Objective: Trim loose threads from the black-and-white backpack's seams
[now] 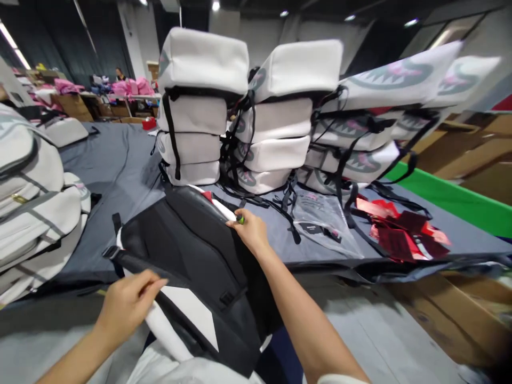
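Observation:
A black and white backpack lies with its padded black back upward, partly on the table edge and partly toward my body. My left hand is closed at its near left side, thumb and fingers pinched on the black shoulder strap. At the far right edge of the bag, my right hand is closed around a small black and yellow-green object, mostly hidden by the fingers. That hand sits beside the bag's white and black border.
White backpacks with a toothy-mouth print stand in tall stacks across the grey-covered table. More pale bags are piled at left. A clear plastic bag and red tags lie at right, with cardboard boxes below.

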The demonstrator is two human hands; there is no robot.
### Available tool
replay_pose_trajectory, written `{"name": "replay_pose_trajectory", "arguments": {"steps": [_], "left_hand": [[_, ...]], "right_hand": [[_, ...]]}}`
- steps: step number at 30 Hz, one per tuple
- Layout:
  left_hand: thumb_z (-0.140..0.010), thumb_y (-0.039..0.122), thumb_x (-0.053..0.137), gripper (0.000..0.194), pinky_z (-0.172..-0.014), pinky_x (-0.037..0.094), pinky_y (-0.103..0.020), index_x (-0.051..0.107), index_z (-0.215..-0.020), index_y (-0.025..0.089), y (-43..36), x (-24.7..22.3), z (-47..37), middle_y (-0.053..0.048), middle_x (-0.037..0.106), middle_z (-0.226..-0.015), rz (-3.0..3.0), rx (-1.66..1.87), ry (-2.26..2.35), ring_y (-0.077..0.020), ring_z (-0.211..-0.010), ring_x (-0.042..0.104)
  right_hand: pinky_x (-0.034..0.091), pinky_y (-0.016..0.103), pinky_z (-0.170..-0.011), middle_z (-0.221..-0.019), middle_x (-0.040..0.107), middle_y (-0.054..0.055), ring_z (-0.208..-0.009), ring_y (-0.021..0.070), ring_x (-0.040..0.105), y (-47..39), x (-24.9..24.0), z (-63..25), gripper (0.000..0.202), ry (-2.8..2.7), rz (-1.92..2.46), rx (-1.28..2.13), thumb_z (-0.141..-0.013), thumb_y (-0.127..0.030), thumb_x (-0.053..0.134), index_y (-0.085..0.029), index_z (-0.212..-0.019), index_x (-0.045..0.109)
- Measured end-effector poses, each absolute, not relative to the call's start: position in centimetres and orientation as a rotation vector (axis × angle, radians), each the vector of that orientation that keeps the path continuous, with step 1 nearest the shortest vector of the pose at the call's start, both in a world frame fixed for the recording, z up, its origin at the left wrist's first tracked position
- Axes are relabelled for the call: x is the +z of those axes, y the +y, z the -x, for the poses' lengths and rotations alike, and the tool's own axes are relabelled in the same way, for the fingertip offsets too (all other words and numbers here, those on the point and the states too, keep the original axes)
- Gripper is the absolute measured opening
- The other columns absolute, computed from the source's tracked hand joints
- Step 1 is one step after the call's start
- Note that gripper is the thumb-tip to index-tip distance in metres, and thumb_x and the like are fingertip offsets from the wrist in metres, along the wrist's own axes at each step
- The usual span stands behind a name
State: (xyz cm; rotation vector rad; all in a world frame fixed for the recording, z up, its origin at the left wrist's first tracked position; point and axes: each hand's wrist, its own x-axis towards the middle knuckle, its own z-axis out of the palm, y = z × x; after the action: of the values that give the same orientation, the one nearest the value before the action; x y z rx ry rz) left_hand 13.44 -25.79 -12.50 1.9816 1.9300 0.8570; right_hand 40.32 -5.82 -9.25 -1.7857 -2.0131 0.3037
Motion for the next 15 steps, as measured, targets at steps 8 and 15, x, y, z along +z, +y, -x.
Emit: {"name": "replay_pose_trajectory", "arguments": {"steps": [8, 15], "left_hand": [[-0.089, 0.052, 0.063, 0.061, -0.12, 0.015, -0.053, 0.053, -0.139, 0.018, -11.8, -17.6, -23.7, -0.016, 0.048, -0.15, -3.063, 0.88, 1.578, -0.0327, -0.14, 0.042], [-0.092, 0.044, 0.061, 0.053, -0.117, 0.023, -0.052, 0.054, -0.136, 0.016, -12.3, -21.1, -26.1, -0.018, 0.053, -0.146, -3.056, 1.037, 1.578, -0.0317, -0.137, 0.045]], "right_hand": [[0.043, 0.029, -0.069, -0.095, 0.077, 0.005, -0.091, 0.0264, 0.071, -4.5, -9.5, -41.5, 0.038, -2.071, 1.774, 0.175, -0.087, -0.031, 0.074, -0.024, -0.121, 0.06], [0.041, 0.03, -0.068, -0.092, 0.076, 0.004, -0.09, 0.027, 0.071, -4.6, -11.1, -43.7, 0.034, -2.04, 1.895, 0.177, -0.089, -0.031, 0.071, -0.025, -0.121, 0.06]]}}
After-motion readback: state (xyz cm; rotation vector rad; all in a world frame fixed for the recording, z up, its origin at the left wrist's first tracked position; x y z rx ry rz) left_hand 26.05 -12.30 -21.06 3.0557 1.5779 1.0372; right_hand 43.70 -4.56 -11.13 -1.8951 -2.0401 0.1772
